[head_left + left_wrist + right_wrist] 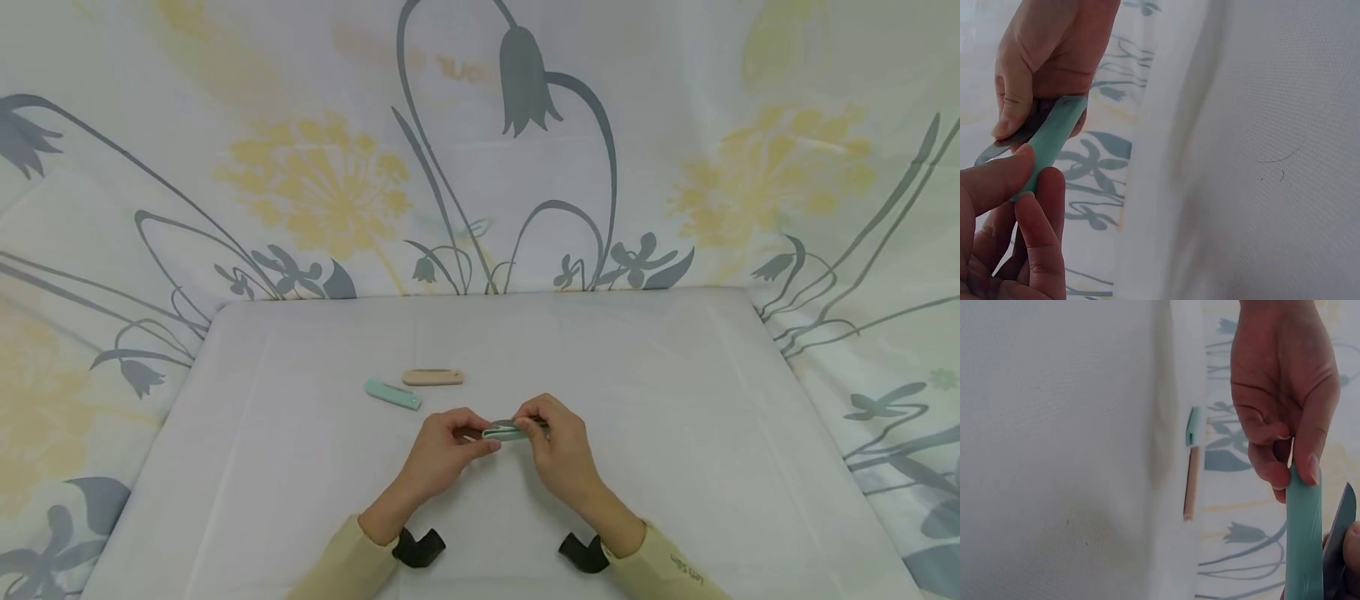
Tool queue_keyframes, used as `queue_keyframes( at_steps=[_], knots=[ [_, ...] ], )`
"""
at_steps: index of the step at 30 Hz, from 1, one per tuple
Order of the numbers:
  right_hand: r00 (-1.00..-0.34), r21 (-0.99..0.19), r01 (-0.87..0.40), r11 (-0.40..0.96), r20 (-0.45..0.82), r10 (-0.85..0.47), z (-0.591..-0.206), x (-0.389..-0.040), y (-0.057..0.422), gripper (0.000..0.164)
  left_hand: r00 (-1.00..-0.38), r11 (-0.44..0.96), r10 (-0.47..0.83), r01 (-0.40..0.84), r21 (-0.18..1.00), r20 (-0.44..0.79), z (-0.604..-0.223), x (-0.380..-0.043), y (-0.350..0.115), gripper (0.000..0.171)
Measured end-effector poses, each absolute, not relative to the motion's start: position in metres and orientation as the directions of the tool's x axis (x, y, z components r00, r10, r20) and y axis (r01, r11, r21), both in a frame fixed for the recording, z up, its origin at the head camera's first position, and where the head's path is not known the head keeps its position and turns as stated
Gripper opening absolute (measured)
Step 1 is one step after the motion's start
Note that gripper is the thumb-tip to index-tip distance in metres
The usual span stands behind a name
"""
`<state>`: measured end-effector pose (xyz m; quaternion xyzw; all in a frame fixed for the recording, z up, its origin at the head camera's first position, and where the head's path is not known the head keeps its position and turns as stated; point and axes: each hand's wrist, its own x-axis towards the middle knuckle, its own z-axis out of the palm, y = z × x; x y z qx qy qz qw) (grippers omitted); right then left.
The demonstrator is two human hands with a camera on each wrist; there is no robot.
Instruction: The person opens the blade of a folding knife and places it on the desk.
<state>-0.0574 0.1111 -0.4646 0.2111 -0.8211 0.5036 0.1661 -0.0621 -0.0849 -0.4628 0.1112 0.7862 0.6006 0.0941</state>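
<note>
Between both hands, above the white table, is a mint green folding knife [504,434] with its blade partly swung out from the handle. My left hand [442,454] pinches one end of the handle between thumb and fingers. At the other end, my right hand [558,450] grips the knife, its thumb against the blade in the left wrist view. The right wrist view shows the grey blade [1338,540] angled beside the green handle [1304,537]. Much of the right hand lies outside that view.
Beyond the left hand, a second mint green folding knife [393,394] lies folded on the table [675,375]. Next to it is a folded beige one [433,377]. Flower-printed fabric [465,167] rises around the table's back and sides. Black straps [420,548] hang by the wrists.
</note>
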Motion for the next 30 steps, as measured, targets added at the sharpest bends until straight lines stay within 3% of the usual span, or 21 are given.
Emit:
queue_keyframes(
  at_steps=[7,13,18,30],
  knots=[
    [-0.861,-0.786,-0.508,0.352,0.482,-0.165,-0.462,-0.059,0.115,0.011,-0.961,0.256,0.276,0.082,0.963,0.009,-0.464,-0.064,-0.087,0.012],
    [-0.805,-0.704,-0.593,0.391,0.517,-0.291,-0.457,-0.063,0.117,0.023,-0.96,0.268,0.28,0.088,0.959,0.01,-0.463,-0.065,-0.09,0.011],
    [-0.762,-0.638,-0.647,0.416,0.536,-0.364,-0.453,-0.064,0.113,0.021,-0.962,0.298,0.27,0.056,0.953,-0.028,-0.461,-0.063,-0.089,0.011],
    [-0.819,-0.682,-0.573,0.454,0.465,-0.335,-0.448,-0.064,0.106,0.012,-0.964,0.327,0.265,0.086,0.941,-0.004,-0.463,-0.063,-0.088,0.012]
  ],
)
